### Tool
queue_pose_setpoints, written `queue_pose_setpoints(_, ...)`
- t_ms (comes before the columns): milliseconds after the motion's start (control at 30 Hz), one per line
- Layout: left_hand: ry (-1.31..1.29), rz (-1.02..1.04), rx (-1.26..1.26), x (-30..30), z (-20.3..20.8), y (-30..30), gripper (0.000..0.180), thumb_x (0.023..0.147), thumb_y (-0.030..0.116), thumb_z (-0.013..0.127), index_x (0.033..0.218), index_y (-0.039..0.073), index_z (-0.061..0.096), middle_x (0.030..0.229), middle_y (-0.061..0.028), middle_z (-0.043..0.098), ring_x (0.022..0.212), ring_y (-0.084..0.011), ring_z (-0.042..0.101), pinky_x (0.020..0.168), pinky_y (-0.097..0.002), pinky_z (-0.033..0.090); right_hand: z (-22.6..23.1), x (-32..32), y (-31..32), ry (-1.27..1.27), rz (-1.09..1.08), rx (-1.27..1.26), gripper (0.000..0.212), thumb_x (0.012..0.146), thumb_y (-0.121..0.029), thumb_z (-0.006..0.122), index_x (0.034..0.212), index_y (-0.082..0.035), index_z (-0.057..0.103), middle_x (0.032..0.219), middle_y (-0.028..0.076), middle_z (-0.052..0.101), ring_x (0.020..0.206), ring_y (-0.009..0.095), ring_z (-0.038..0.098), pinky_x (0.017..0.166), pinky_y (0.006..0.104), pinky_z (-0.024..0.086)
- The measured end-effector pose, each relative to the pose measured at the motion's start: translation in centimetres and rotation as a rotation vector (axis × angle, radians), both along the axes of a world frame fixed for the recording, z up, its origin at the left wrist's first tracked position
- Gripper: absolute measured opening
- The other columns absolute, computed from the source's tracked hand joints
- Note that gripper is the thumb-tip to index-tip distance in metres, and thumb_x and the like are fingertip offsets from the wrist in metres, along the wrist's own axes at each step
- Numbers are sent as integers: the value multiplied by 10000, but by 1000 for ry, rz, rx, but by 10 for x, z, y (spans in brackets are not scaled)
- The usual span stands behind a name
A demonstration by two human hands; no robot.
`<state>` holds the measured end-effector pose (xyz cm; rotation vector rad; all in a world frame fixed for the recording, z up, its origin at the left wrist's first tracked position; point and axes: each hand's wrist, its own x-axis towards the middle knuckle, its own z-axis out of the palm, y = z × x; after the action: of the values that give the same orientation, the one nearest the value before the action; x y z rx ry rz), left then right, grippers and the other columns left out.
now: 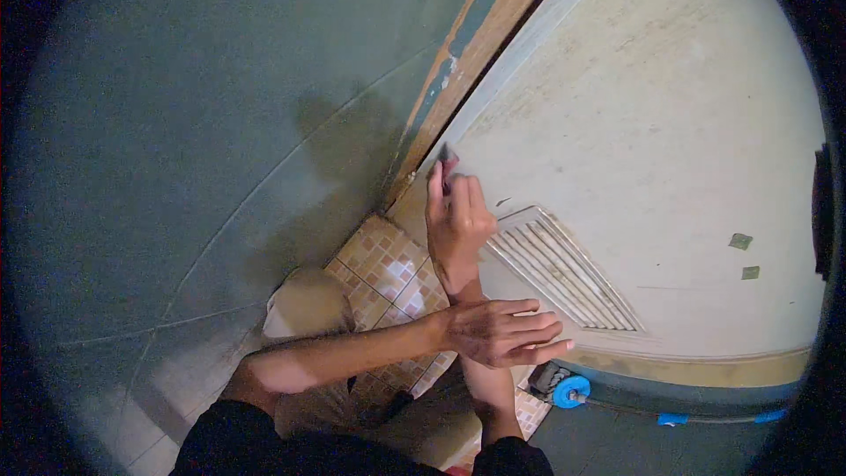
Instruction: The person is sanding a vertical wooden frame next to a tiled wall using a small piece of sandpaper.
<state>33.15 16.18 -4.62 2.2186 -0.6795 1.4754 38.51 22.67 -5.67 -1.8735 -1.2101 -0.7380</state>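
My right hand [462, 216] reaches up to the lower corner of a cream-white door panel [634, 141]. Its fingers are closed on a small reddish piece with a grey pointed edge [448, 160], pressed against the pale strip along the panel's left edge. What kind of thing it is cannot be made out clearly. My left hand [507, 333] lies crossed over my right forearm with its fingers stretched apart and nothing in them. Just beyond it, a slatted vent [564, 269] is set into the panel.
A wooden frame [458, 62] with peeling paint separates the panel from a grey-green wall [220, 79]. Patterned tiles [379, 256] cover the floor beside my knee [308, 304]. A blue disc [571, 391] on a dark block lies at lower right, near blue strips [671, 420].
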Motion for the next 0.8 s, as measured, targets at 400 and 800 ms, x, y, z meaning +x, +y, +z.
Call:
queue_pose_setpoints(400,-1,6,-39,4,-4,9,503,835,184,550,1295,-6,479,1058,-95,586,1025,-220,560,874,-355,475,-16,2,18,16,-43,29,186,834,-96,710,733,-72,555,692,94,561,493,277,543,437,374,406)
queue_pose_setpoints(800,-28,31,-59,3,0,12,486,841,180,563,1287,1,485,1026,-97,593,1002,-211,571,868,-347,479,1,-2,19,49,-21,99,198,831,-70,714,717,-36,555,656,99,547,477,254,515,435,355,392)
